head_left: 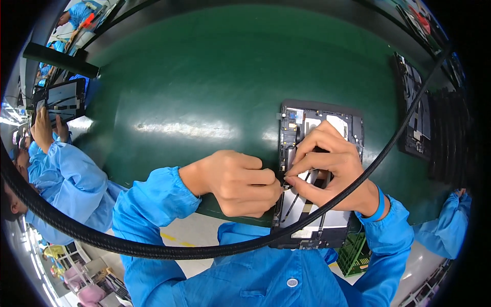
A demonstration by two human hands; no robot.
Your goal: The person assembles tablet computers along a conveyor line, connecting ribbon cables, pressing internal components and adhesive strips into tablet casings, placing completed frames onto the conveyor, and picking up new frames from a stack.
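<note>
An opened tablet [327,215] with a black frame, silvery-white inner plates and thin dark ribbon cables lies on the green table in front of me, right of centre. Over its left half, my right hand [335,163] pinches thumb and index finger together near the left edge. My left hand [238,184] is closed, knuckles up, with its fingertips meeting that same edge close to the right fingertips. Whatever either hand grips is too small or covered to make out. Part of the tablet's middle is hidden under my right hand.
Another opened tablet [414,107] lies at the right beside a stack of dark panels [450,138]. A thick black braided cable [204,253] arcs across the view. At the left, a co-worker's hands hold a tablet [66,97]. A green crate [353,256] stands below the table edge.
</note>
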